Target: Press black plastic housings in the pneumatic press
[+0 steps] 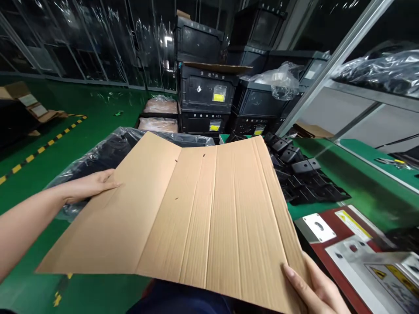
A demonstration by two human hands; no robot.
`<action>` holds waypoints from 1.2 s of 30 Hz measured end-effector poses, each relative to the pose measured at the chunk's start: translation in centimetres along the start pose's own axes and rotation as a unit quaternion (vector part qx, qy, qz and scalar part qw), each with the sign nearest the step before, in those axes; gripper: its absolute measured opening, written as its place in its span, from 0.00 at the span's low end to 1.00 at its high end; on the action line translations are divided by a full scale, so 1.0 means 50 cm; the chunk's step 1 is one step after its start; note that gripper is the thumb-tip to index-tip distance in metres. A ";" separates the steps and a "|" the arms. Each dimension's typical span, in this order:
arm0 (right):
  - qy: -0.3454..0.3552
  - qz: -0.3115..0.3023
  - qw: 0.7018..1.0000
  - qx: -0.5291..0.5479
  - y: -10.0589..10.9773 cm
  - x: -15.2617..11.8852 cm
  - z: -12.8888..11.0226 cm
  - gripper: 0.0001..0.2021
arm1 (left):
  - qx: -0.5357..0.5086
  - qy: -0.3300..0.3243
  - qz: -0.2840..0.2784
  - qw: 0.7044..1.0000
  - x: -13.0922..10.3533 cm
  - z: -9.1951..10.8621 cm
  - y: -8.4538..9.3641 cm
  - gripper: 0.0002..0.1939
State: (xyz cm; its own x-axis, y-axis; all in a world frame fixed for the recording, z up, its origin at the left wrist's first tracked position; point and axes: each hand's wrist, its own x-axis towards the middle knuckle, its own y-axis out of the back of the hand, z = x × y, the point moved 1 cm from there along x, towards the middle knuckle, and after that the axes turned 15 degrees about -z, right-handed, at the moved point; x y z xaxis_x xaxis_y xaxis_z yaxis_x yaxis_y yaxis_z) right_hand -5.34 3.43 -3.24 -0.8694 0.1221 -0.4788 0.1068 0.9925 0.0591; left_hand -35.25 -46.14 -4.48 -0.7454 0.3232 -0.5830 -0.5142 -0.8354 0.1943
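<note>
A large creased cardboard sheet (225, 209) spans the middle of the view, held up between both hands. My left hand (101, 184) pinches its left edge, the thumb and fingers closed on the board. At the lower right corner my right hand (314, 283) grips the other edge, thumb on top and fingers underneath. Vertical folds run along the board, and its left panel bends at a deeper crease. Behind and below the sheet is a dark bin lined with clear plastic (94, 155), partly hidden by the board.
Black crates (207, 89) are stacked at the back. Black metal brackets (301, 172) lie on a green table to the right. Nearer stands a machine with warning labels (366, 257). A metal frame post (337, 65) slants at upper right. Yellow-black tape (46, 146) marks the floor at left.
</note>
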 end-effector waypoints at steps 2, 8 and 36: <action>0.004 -0.030 0.999 -0.020 -0.018 0.011 0.008 0.34 | -0.025 0.020 -0.016 0.999 -0.024 -0.052 -0.001 0.42; 0.067 -0.078 0.991 -0.090 -0.060 0.081 0.036 0.32 | 0.290 0.041 0.159 0.943 -0.091 -0.123 0.069 0.30; -0.012 -0.078 0.997 0.008 -0.123 0.174 0.093 0.32 | -0.146 -0.331 0.248 0.898 0.231 -0.098 -0.048 0.25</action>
State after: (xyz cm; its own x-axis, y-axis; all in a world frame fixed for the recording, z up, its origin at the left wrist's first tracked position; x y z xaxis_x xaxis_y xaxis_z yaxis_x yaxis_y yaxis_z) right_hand -11.32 -1.62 -11.82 -0.8647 -0.0336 -0.5012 -0.0206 0.9993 -0.0314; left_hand -40.55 -42.56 -15.53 -0.9909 -0.0087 0.1345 0.0126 -0.9995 0.0280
